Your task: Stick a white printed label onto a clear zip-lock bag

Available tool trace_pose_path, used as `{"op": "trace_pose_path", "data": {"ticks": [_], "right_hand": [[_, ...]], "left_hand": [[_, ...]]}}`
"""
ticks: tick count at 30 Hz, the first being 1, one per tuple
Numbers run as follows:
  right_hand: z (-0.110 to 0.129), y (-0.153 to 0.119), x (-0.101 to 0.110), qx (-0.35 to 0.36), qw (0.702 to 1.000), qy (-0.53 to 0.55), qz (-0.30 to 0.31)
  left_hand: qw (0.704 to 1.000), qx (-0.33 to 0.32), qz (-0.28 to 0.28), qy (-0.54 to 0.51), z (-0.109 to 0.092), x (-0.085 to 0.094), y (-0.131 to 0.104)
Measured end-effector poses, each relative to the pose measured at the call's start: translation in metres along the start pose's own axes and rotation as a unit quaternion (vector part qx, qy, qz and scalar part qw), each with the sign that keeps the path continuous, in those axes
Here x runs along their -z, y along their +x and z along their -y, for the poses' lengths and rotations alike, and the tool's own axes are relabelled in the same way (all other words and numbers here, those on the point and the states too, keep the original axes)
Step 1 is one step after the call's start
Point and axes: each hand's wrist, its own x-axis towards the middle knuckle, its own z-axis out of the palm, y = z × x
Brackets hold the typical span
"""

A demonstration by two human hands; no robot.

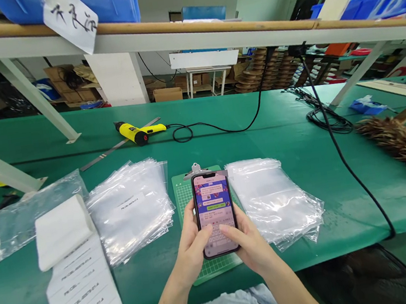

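A black-edged smartphone (214, 206) with a chat and keyboard on its screen is held upright in both hands. My left hand (194, 244) wraps its left edge, thumb over the keys. On the right edge, my right hand (249, 241) grips it, thumb also over the screen. Beneath the phone lies a green gridded clipboard (186, 194) with a metal clip. A pile of clear bags (131, 207), the top one labelled, lies left of the clipboard. Another pile of clear bags (269, 193) lies to its right. Far left, printed labels (83, 294) trail from a white stack (63, 229).
A yellow heat gun (134, 131) lies over a metal ruler (105, 154) at the back of the green table (224, 144). Black cables (330, 121) and a brown brush (402, 144) are at the right. A shelf (186, 33) spans above the table.
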Motion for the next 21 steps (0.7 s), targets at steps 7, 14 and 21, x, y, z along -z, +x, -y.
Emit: {"op": "trace_pose_path", "data": {"ticks": [7,14,21], "right_hand": [[0.012,-0.003,0.01,-0.077,0.988,0.066,0.118],[0.014,-0.004,0.015,-0.074,0.982,0.083,0.151],[0.014,-0.004,0.015,-0.078,0.985,0.062,0.142]], "left_hand": [[1.0,0.013,0.006,0.008,-0.003,0.004,0.0],[1.0,0.01,0.014,0.002,-0.003,0.006,0.0],[0.999,0.01,0.025,0.02,-0.004,0.006,-0.001]]}}
